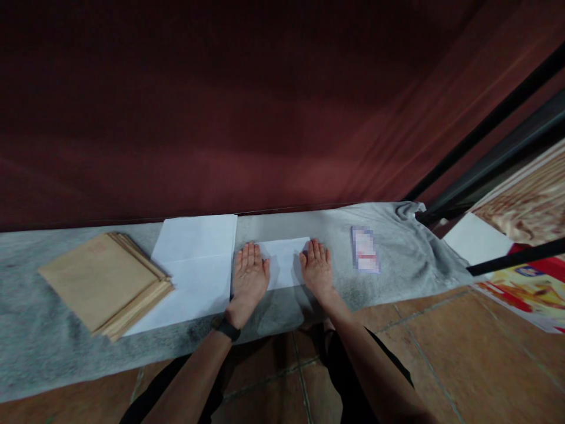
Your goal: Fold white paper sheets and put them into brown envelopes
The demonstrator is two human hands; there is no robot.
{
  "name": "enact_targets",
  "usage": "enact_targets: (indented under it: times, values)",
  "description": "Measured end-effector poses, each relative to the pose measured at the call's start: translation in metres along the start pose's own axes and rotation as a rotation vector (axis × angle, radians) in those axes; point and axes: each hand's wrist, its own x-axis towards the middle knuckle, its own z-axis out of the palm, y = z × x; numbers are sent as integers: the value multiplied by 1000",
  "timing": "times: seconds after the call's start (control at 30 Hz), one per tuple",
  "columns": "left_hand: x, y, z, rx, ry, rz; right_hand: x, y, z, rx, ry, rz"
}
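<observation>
A folded sheet of white paper [286, 265] lies flat on the grey cloth, its long side running left to right. My left hand [251, 277] rests at its left end, fingers stretched forward and the thumb by the paper. At the opposite end, my right hand [316, 268] lies in the same way with fingers extended. Neither hand grips anything. Left of my left hand is a stack of larger white sheets [198, 259] with a crease across the top one. A pile of brown paper envelopes [103, 282] overlaps the stack's left side.
Right of my hands lies a small pinkish, pixelated packet [365, 250] on the grey cloth [406, 253]. A dark red fabric wall [265, 118] rises behind. Dark metal bars [489, 135] and a colourful printed board [529, 288] stand at the right. The floor [441, 347] is tiled.
</observation>
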Motion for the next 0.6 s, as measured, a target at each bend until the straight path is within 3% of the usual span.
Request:
enact_targets:
  times: [0.17,0.3,0.43,0.6]
  values:
    - [4,29,5,-55,-101,188,10,-30,2,176,-87,-179]
    - [7,36,12,-55,-119,202,14,-44,9,208,-137,-227]
    - [6,29,10,-52,-95,202,11,-35,13,141,-99,-222]
    - [4,16,3,-19,-80,105,6,-17,16,62,-34,-223]
